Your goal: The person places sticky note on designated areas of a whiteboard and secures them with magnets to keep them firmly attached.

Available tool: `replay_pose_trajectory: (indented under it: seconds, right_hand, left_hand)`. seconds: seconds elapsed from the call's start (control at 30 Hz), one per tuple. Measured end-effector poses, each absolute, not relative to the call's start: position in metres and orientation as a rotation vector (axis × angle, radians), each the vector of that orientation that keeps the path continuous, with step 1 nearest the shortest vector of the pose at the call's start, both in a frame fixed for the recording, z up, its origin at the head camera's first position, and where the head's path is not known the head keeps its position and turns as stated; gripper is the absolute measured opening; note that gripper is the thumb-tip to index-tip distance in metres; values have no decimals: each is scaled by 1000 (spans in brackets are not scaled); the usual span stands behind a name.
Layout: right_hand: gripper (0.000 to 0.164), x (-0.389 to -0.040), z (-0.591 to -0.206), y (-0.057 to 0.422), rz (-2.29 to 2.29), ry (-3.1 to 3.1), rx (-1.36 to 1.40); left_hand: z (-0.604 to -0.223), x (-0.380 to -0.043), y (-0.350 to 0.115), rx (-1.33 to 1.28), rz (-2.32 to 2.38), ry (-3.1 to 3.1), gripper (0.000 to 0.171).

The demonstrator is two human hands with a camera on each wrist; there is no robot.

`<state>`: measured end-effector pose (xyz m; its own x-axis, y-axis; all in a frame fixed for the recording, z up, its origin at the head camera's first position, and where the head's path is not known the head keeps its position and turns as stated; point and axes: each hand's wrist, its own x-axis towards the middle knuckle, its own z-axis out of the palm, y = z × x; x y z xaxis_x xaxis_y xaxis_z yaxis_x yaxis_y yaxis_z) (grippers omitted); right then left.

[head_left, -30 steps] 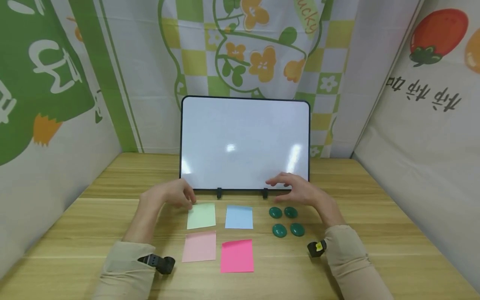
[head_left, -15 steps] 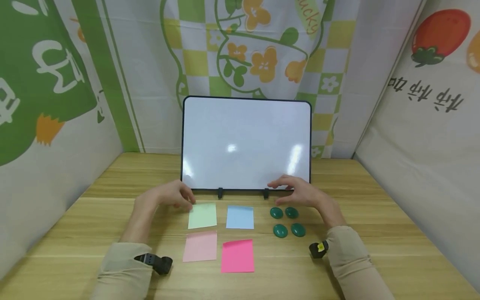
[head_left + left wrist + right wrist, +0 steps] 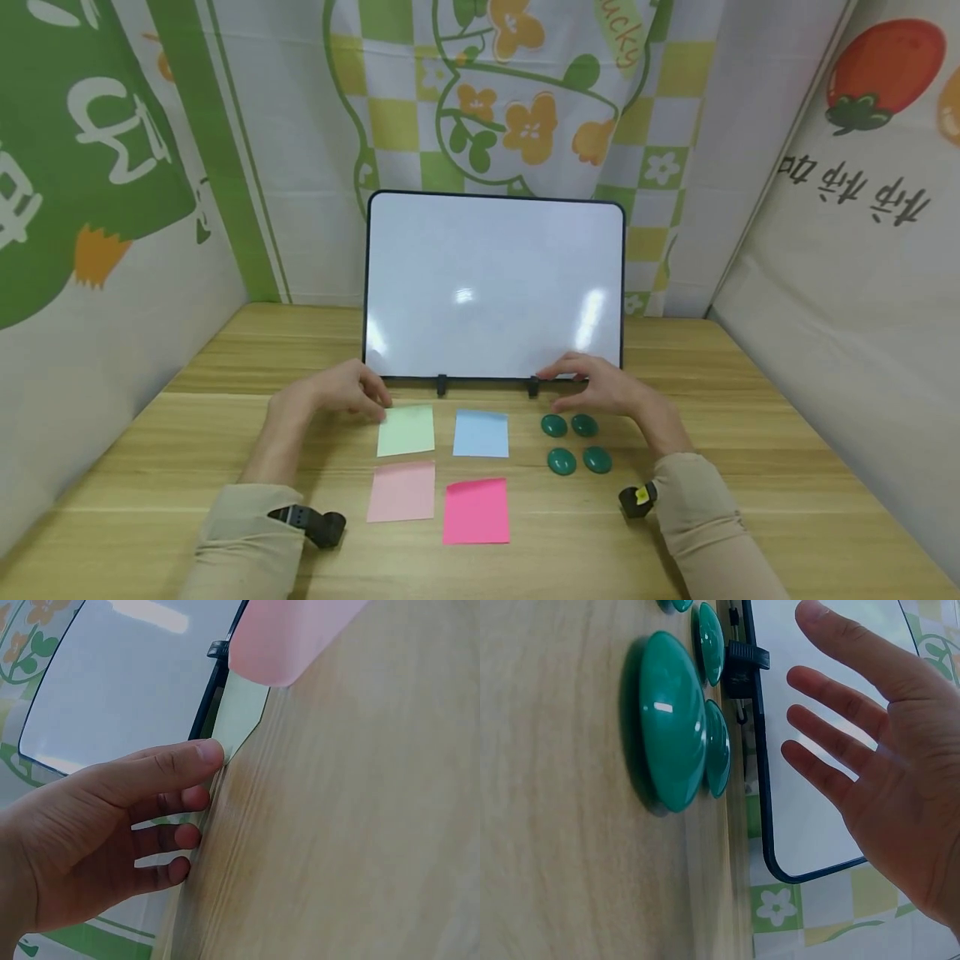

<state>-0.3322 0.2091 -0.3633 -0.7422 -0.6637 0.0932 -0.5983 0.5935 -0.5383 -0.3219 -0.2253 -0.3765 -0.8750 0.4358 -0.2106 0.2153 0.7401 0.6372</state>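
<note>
Thumb and forefinger of my left hand (image 3: 341, 390) pinch the upper left corner of a pale green sticky note (image 3: 406, 431). In the left wrist view the thumb covers that corner of the note (image 3: 238, 720), and the other fingers bend loosely. My right hand (image 3: 603, 386) hovers over several domed green discs (image 3: 561, 461), like whiteboard magnets. Its fingers are spread and apart from the discs, as the right wrist view shows, with the nearest disc (image 3: 673, 720) large there.
A whiteboard (image 3: 487, 287) stands on small black feet (image 3: 442, 385) behind the hands. On the wooden table (image 3: 585, 550) lie a blue note (image 3: 481, 433), a pale pink note (image 3: 401, 492) and a bright pink note (image 3: 477, 512). Patterned cloth (image 3: 528, 125) hangs around the table.
The head view has shifted slightly. My left forearm has drawn a little outward since the oldest frame, while both hands stay at the same spots. The notes and discs have not moved.
</note>
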Motion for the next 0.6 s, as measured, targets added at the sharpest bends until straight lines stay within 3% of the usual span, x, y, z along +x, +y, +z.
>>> replay_pose_trajectory:
  seconds: [0.6]
  right_hand:
    - [50, -334, -370, 212, -866, 2666, -1067]
  left_hand:
    - [-379, -322, -226, 460, 884, 2607, 9]
